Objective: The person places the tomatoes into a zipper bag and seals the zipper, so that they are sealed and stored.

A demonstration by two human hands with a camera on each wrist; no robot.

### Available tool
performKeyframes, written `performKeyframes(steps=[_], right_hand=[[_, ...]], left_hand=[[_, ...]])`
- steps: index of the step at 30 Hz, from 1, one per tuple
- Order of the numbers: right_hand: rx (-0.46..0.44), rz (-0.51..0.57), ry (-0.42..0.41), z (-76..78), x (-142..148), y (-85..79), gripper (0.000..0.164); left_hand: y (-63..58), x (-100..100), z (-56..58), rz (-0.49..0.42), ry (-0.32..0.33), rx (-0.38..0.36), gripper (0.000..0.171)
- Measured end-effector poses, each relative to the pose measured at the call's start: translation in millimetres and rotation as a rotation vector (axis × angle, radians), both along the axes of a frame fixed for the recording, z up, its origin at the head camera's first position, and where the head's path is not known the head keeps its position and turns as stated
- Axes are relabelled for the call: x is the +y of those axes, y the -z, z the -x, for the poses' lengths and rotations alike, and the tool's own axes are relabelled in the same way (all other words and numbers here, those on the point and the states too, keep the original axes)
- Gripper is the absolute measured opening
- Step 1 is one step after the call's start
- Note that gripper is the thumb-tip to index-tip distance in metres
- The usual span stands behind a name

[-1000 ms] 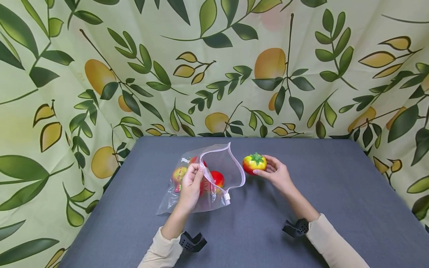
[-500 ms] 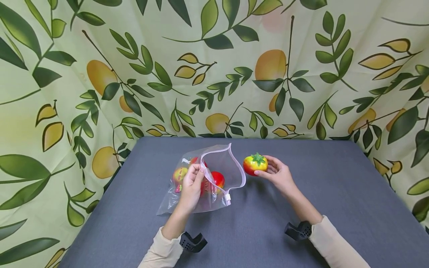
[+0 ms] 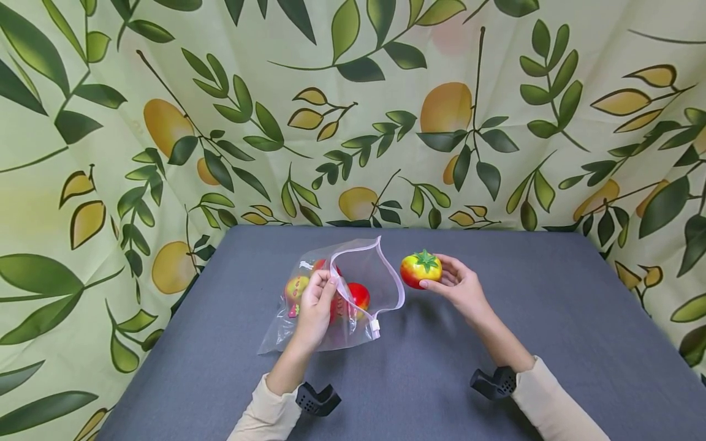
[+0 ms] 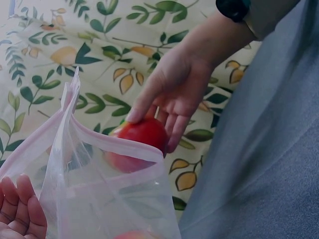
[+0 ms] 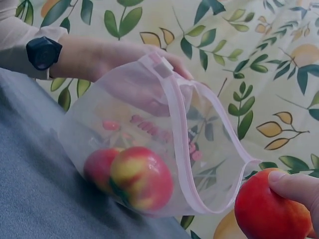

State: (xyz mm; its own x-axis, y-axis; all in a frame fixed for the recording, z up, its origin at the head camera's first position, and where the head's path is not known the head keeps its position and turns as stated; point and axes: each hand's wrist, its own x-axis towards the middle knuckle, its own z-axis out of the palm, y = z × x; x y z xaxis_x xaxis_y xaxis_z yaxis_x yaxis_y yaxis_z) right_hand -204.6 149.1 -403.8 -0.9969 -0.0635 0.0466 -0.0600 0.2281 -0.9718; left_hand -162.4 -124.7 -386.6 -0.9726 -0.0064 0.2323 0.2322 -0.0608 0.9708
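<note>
My left hand pinches the near rim of a clear plastic zip bag, whose pink-edged mouth gapes toward the right. Inside the bag lie several red and yellow round fruits, among them a red one near the opening. Just right of the mouth, my right hand grips a red and yellow toy tomato with a green leafy top, thumb in front and fingers behind. Seen from the right wrist, the tomato is close beside the bag's rim; whether they touch I cannot tell.
A grey cloth-covered table extends around both arms. Behind it hangs a curtain printed with leaves and fruit. The bag's white slider sits at the near end of its mouth. A dark band is on each wrist.
The right forearm and wrist have shifted slightly right, and the tomato has moved a touch with them. Left hand and bag stay practically where they were.
</note>
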Motion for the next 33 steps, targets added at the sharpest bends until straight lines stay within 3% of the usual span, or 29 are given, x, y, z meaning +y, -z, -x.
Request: performKeyframes(steps=[13, 33], right_hand=[[0.026, 0.045, -0.036, -10.2, -4.6, -12.7, 0.067], [0.043, 0.051, -0.090, -16.7, -14.0, -12.0, 0.067]], left_hand=[[0.2, 0.5, -0.3, -0.002, 0.002, 0.005, 0.019], [0.8, 2.1, -0.8, -0.005, 0.003, 0.015, 0.019]])
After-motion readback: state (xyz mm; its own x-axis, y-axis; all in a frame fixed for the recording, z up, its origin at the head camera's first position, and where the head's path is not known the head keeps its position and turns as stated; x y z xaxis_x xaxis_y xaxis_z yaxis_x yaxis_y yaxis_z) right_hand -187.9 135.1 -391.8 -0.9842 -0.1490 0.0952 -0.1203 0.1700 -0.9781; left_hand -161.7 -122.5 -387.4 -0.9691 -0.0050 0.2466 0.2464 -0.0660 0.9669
